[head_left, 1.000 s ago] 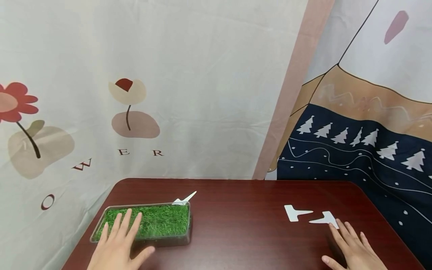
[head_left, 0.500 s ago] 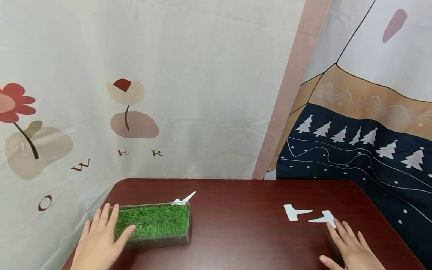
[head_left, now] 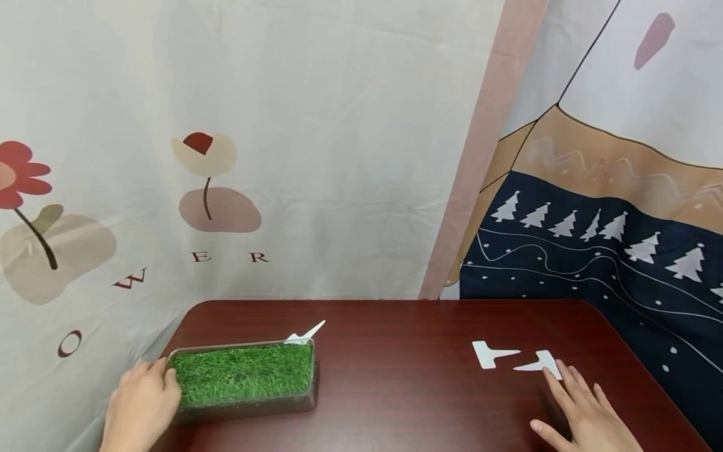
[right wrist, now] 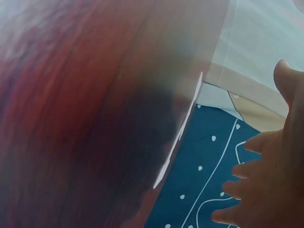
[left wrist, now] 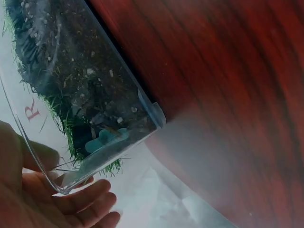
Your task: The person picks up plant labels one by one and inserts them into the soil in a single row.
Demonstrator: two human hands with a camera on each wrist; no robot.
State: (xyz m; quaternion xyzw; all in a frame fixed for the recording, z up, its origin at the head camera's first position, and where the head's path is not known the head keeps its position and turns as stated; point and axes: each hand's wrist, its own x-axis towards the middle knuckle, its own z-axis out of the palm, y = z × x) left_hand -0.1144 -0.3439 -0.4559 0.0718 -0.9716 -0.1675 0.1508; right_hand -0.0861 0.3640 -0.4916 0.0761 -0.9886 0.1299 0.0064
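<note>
A clear plastic planter box [head_left: 243,409] filled with green grass [head_left: 243,373] stands on the left of the table. My left hand [head_left: 141,405] grips its left end, thumb over the rim and fingers along the outer wall. Dark soil [left wrist: 85,80] shows through the wall in the left wrist view. Over at the right, my right hand [head_left: 587,411] is spread with straight fingers, fingertips right at a white T-shaped plant label [head_left: 546,363]. A second plant label [head_left: 486,355] lies just left of that one. Behind the box's far right corner is a third label [head_left: 310,333], partly hidden.
The dark red wooden table [head_left: 395,376] has rounded far corners. Close behind it hangs a pale printed curtain [head_left: 350,188], with a navy tree-patterned cloth [head_left: 536,251] at the right.
My left hand has moved left from above the grass to the box's left end, and its fingers have curled onto it. The right hand stays nearly where it was.
</note>
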